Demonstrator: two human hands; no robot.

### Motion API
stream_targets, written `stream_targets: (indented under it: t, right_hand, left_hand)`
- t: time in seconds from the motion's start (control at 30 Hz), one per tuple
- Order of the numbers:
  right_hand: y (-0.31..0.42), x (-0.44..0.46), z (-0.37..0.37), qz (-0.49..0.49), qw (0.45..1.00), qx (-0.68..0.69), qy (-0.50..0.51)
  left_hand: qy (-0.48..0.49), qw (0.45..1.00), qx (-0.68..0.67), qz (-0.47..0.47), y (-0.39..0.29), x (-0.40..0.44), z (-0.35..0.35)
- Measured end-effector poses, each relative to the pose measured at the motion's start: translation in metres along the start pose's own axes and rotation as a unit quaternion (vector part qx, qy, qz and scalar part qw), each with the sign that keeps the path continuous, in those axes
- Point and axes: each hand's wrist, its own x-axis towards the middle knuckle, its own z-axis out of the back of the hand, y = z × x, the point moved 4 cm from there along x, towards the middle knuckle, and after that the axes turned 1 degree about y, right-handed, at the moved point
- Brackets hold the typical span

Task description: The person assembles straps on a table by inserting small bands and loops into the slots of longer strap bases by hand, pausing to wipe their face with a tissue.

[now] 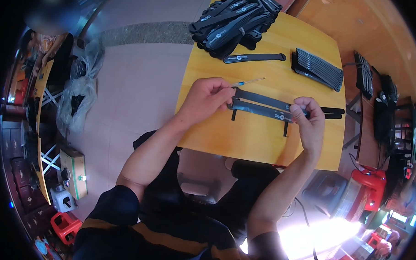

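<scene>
Two flat dark strips with white printing lie side by side between my hands: an upper strip [264, 99] and a lower strip [260, 110]. My left hand [209, 99] pinches their left end with thumb and forefinger. At their right end my right hand [309, 119] is closed, thumb against the strips. A thin tool with a blue part [250, 81], like a small screwdriver, shows just above my left fingers; whether I hold it or it lies on the table, I cannot tell. Small black pieces [285, 129] stick out below the strips, and black ends [333, 113] reach past my right hand.
On the yellow table [217, 139], a heap of dark strips [237, 23] lies at the back, a single strip [255, 58] before it. A neat stack [317, 69] sits at the right. Red stools [370, 188] stand around; a person sits far left.
</scene>
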Motion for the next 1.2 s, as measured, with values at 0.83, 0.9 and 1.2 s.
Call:
stream_targets:
  t: [0.83, 0.9, 1.2]
  right_hand:
    - [-0.040, -0.020, 0.026, -0.158, 0.987, -0.021, -0.002]
    - [-0.042, -0.021, 0.027, -0.155, 0.988, -0.026, 0.005]
    - [-0.047, -0.021, 0.029, -0.159, 0.987, -0.035, -0.008]
  left_hand:
    - [-0.009, 0.932, 0.359, -0.049, 0.017, -0.001, -0.005]
    - [-0.004, 0.926, 0.375, -0.043, 0.018, 0.000, -0.006]
    - [0.002, 0.915, 0.402, -0.016, 0.011, 0.001, -0.009]
